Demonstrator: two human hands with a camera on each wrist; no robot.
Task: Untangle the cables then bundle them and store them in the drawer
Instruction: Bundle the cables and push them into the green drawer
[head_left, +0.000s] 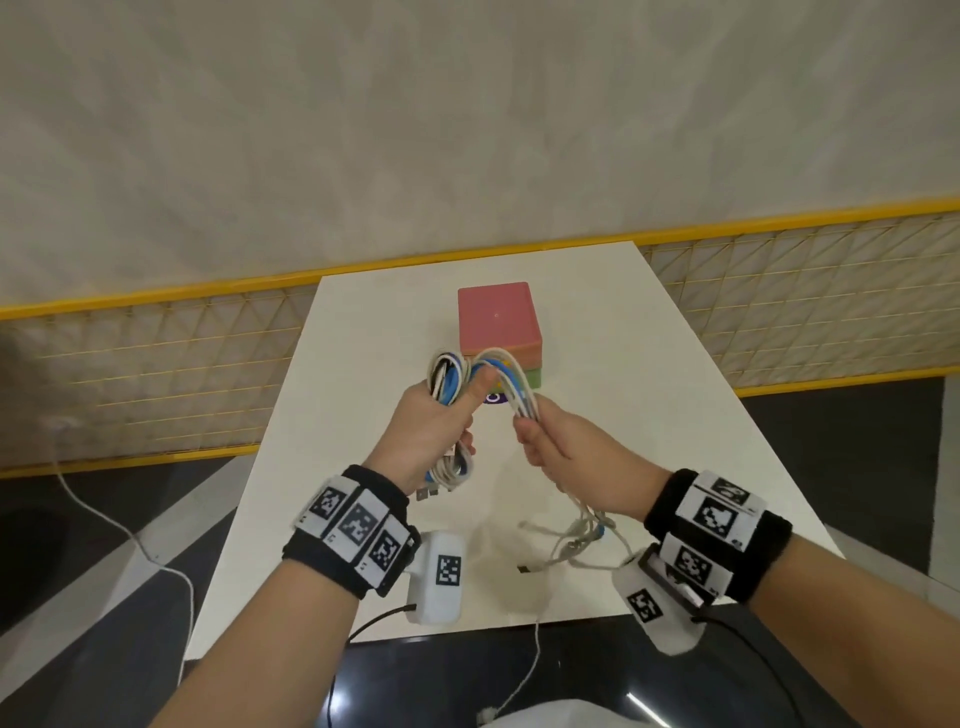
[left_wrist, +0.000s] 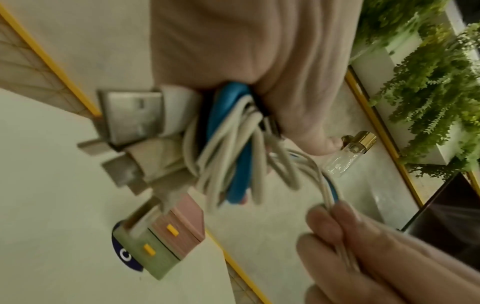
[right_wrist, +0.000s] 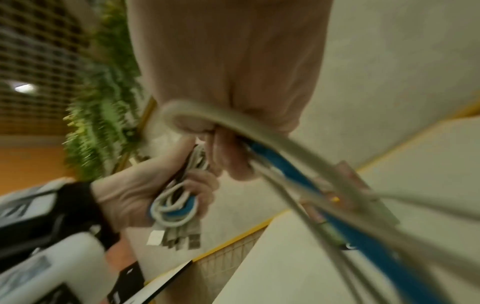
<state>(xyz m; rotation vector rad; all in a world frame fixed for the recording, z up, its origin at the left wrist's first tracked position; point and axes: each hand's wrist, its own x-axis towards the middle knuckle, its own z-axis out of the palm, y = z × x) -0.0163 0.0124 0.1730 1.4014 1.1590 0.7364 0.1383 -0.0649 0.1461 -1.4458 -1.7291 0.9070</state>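
My left hand (head_left: 434, 421) grips a coil of white and blue cables (head_left: 448, 382) above the white table (head_left: 649, 364), thumb pressed over the loops. In the left wrist view the coil (left_wrist: 233, 148) shows several USB plugs (left_wrist: 132, 117) sticking out below the fist. The strands arc over to my right hand (head_left: 550, 441), which holds them in a fist (right_wrist: 228, 156). Loose cable ends (head_left: 576, 535) trail from the right hand onto the table. Behind the hands stands the small drawer box (head_left: 498, 322), pink on top and green below, its drawers closed (left_wrist: 166, 236).
A yellow-framed mesh rail (head_left: 156, 364) runs behind the table. A white cord (head_left: 130, 535) hangs off the left, another (head_left: 524, 675) off the near edge. A small glass vial with a gold cap (left_wrist: 348, 152) and green plants (left_wrist: 428, 82) appear in the left wrist view.
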